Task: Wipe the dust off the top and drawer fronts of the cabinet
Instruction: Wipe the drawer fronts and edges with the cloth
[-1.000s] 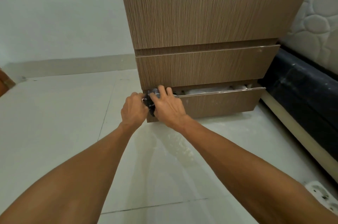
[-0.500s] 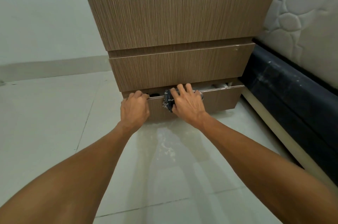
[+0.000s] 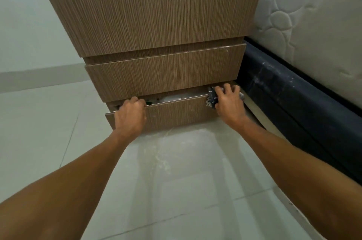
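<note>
A wood-grain cabinet point(image 3: 156, 20) with stacked drawer fronts fills the upper middle. Its bottom drawer point(image 3: 176, 112) is pulled slightly out, and pale contents show in the gap. My left hand point(image 3: 131, 115) grips the drawer's top edge near its left end, fingers hooked over it. My right hand point(image 3: 228, 102) presses a dark patterned cloth point(image 3: 211, 98) onto the top edge at the drawer's right end. Most of the cloth is hidden under the hand.
A dark bed base point(image 3: 293, 98) with a white quilted mattress point(image 3: 313, 16) stands close on the right of the cabinet. Pale floor tiles point(image 3: 176, 181) stretch below, with dusty streaks in front of the drawer. A light wall point(image 3: 29, 24) is at the left.
My right hand has slid the cloth along the bottom drawer's top edge from its left end to its right end. My left hand has let go of the cloth and gripped the edge.
</note>
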`<state>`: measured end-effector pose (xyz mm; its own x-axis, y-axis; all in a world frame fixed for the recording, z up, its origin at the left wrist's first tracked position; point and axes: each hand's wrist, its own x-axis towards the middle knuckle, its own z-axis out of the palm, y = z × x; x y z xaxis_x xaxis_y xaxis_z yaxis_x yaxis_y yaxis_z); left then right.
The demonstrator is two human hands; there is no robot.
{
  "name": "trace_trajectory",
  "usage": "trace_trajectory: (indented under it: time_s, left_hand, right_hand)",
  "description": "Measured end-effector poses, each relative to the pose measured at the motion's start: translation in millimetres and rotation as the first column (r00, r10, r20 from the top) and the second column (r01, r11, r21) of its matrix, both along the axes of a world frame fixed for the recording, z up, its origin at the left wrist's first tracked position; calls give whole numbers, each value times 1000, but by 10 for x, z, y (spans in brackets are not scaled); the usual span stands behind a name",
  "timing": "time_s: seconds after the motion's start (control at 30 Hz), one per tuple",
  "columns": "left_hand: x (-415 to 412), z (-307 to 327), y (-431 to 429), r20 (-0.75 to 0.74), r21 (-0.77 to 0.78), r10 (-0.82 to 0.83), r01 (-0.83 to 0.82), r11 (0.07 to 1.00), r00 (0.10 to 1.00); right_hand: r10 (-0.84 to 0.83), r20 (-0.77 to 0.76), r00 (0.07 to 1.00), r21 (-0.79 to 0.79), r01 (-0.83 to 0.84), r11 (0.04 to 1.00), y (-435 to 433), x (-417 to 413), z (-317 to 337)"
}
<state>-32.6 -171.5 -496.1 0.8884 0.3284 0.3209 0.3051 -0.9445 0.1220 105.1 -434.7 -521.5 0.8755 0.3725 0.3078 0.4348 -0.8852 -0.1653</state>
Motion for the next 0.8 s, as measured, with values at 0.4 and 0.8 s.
trace_trajectory:
  time_s: [0.4,0.8]
  left_hand:
    - [27,-85,-24,70,34,10,-13,999,998]
    - [69,-88,-4,80,37,11,-14,999,997]
  right_hand:
    - [-102,-308,946,344,210,915,33,106,-131]
    - [-204,-247,947,681,319,659,159,263,-333]
